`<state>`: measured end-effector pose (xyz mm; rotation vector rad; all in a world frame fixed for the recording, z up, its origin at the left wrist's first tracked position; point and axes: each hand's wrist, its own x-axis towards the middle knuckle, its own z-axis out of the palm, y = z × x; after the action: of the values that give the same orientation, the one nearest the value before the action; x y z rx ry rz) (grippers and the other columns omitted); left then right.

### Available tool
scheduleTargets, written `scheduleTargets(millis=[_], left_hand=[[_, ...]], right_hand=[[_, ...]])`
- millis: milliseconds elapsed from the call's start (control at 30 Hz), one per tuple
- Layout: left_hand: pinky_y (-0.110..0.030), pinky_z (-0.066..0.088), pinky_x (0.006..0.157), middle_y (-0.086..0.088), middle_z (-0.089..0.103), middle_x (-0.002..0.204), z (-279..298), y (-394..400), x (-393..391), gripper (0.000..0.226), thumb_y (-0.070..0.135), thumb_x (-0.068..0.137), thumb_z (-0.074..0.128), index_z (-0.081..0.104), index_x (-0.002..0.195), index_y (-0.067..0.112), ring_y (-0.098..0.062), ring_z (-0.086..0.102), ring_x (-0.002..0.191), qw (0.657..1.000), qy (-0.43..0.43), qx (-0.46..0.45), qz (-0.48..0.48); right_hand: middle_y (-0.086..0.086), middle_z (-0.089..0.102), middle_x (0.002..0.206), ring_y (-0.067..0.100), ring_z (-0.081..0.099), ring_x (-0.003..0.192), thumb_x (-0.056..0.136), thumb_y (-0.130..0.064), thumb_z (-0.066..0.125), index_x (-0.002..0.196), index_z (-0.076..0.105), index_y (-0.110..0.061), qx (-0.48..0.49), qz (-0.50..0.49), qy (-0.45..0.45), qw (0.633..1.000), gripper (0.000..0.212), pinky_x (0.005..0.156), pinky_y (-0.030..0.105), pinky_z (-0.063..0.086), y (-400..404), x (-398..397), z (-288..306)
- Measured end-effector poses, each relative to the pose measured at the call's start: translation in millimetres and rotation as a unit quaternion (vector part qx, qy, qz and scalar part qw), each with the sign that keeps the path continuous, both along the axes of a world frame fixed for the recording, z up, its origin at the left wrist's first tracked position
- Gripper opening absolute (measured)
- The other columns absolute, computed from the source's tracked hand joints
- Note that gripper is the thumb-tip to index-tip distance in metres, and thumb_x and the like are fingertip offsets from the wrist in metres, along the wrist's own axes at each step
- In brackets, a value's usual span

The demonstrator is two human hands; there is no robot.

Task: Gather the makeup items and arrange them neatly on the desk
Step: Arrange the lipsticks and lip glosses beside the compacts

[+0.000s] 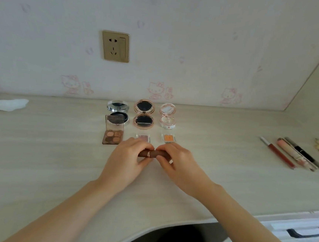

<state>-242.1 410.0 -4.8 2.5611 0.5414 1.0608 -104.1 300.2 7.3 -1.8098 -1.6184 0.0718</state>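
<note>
No writing on any item is legible at this distance. The pale wood-grain surface point(55, 160) has open room left of the hands, its curved front edge near the forearms. A brown lipstick tube point(148, 154) with a rose-gold band lies crosswise at centre, left hand point(130, 158) and right hand point(178, 164) each with fingers closed on one end. Behind it stand three open compacts point(143, 114), an eyeshadow quad point(113, 136) and two single pans point(169, 138). Slim tubes and pencils point(290, 153) lie, seemingly parallel, far right.
</note>
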Motion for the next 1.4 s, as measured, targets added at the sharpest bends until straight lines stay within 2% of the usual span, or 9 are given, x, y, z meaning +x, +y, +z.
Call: scheduleTargets(millis=[133, 333, 533, 733, 833, 933, 1133, 1300, 1400], left_hand=[[-0.024, 0.042, 0.069, 0.004, 0.064, 0.084, 0, -1, 0, 0.021, 0.008, 0.074, 0.079, 0.067, 0.09, 0.013, -0.017, 0.059, 0.076, 1.0, -0.002, 0.019, 0.011], [-0.041, 0.05, 0.073, -0.005, 0.067, 0.098, 0, -11, 3, 0.026, 0.014, 0.085, 0.067, 0.058, 0.11, 0.012, -0.026, 0.063, 0.087, 0.998, 0.055, -0.024, 0.025], [-0.037, 0.044, 0.075, -0.003, 0.062, 0.091, 3, -17, 1, 0.012, 0.015, 0.092, 0.054, 0.061, 0.1, 0.01, -0.024, 0.055, 0.088, 0.99, 0.129, 0.043, 0.043], [-0.036, 0.041, 0.065, 0.002, 0.06, 0.073, 7, -15, -2, 0.028, 0.034, 0.096, 0.04, 0.058, 0.086, 0.015, -0.021, 0.058, 0.07, 0.967, 0.172, 0.174, 0.07], [-0.035, 0.038, 0.074, 0.004, 0.066, 0.075, 5, -10, -4, 0.031, 0.043, 0.1, 0.034, 0.051, 0.096, 0.018, -0.021, 0.06, 0.071, 0.969, 0.203, 0.132, 0.044], [-0.032, 0.039, 0.077, 0.005, 0.067, 0.074, 4, -8, -6, 0.031, 0.047, 0.1, 0.033, 0.05, 0.099, 0.02, -0.02, 0.062, 0.07, 0.979, 0.173, 0.104, 0.024], [-0.03, 0.028, 0.055, 0.007, 0.05, 0.059, 8, -9, -7, 0.024, 0.044, 0.095, 0.048, 0.054, 0.09, 0.021, -0.025, 0.056, 0.06, 0.991, 0.134, -0.005, -0.019], [-0.034, 0.04, 0.054, 0.005, 0.053, 0.059, 4, -4, -9, 0.027, 0.051, 0.09, 0.053, 0.051, 0.086, 0.025, -0.02, 0.049, 0.057, 0.989, 0.115, -0.082, -0.035], [-0.025, 0.032, 0.053, 0.008, 0.052, 0.056, 0, 0, -11, 0.031, 0.054, 0.087, 0.055, 0.048, 0.089, 0.024, -0.016, 0.051, 0.058, 0.989, 0.123, -0.079, -0.034]], right_hand=[[0.003, 0.06, 0.108, 0.021, 0.057, 0.098, 0.098, -0.022, 0.05, 0.12, 0.061, -0.013, -0.007, -0.007, -0.075, 0.997, 0.026, 0.081, 0.036, 0.047, 5, -3, 0], [0.009, 0.065, 0.1, 0.029, 0.061, 0.092, 0.09, -0.006, 0.063, 0.108, 0.068, -0.003, 0.094, -0.009, -0.143, 0.985, 0.019, 0.069, 0.042, 0.054, 3, -2, -6], [0.013, 0.065, 0.101, 0.031, 0.064, 0.092, 0.087, -0.002, 0.064, 0.106, 0.067, 0.002, 0.13, -0.02, -0.152, 0.98, 0.02, 0.066, 0.042, 0.056, 3, -6, -15], [0.008, 0.064, 0.1, 0.025, 0.06, 0.091, 0.092, -0.005, 0.06, 0.108, 0.067, -0.002, 0.114, 0.005, -0.162, 0.98, 0.018, 0.064, 0.04, 0.053, -1, -4, -17], [0.008, 0.063, 0.102, 0.026, 0.059, 0.092, 0.088, -0.001, 0.062, 0.109, 0.066, -0.001, 0.11, 0.016, -0.18, 0.977, 0.021, 0.065, 0.039, 0.054, -1, -3, -20], [0.009, 0.062, 0.102, 0.026, 0.059, 0.092, 0.087, 0.001, 0.061, 0.109, 0.065, -0.001, 0.112, 0.023, -0.189, 0.975, 0.023, 0.065, 0.039, 0.053, -1, -3, -23], [0.009, 0.062, 0.099, 0.025, 0.058, 0.089, 0.087, 0.003, 0.058, 0.107, 0.066, 0.0, 0.122, 0.02, -0.217, 0.968, 0.022, 0.065, 0.035, 0.052, -2, -4, -23], [0.009, 0.063, 0.096, 0.025, 0.059, 0.086, 0.088, 0.003, 0.058, 0.104, 0.068, -0.001, 0.143, 0.01, -0.23, 0.963, 0.019, 0.064, 0.035, 0.05, -3, -5, -21], [0.008, 0.064, 0.091, 0.026, 0.06, 0.08, 0.088, -0.003, 0.064, 0.098, 0.07, -0.004, 0.166, -0.002, -0.21, 0.963, 0.012, 0.062, 0.036, 0.051, -2, -5, -19]])
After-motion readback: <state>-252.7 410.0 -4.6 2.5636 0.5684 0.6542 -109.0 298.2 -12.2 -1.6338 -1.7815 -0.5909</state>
